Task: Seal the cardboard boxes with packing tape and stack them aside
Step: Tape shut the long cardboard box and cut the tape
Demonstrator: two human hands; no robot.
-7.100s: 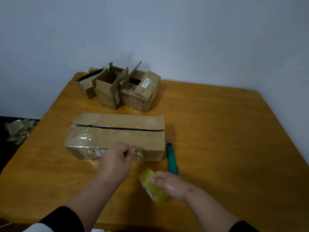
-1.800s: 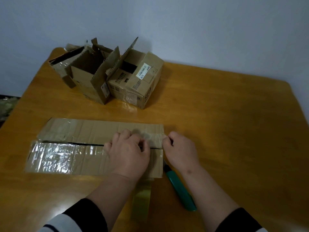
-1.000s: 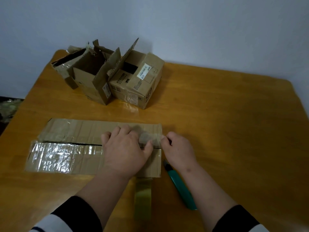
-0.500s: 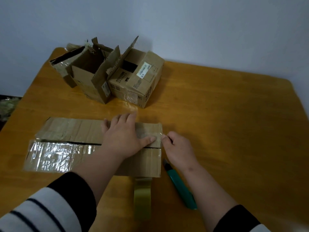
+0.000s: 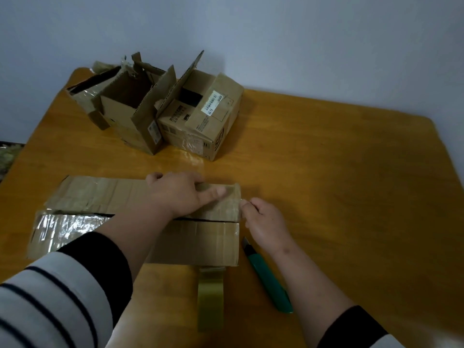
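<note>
The left hand [image 5: 180,194] presses flat on the box [image 5: 140,217] under its fingers, the right hand [image 5: 261,219] pinches the tape [image 5: 232,205] at the box's end, and a slip could wrinkle it.

Dim, soft indoor light with a cool grey cast on the wall [image 5: 301,33]. The wooden desk [image 5: 351,184] carries a pale sheen near its middle and darkens toward the right edge. Old clear tape on the long flat box [image 5: 198,243] glares white at its left end. Soft shadows lie to the right of the small boxes [image 5: 200,116]. The wide lens bends the desk edges. The striped sleeve [image 5: 50,305] at lower left is blurred.
</note>
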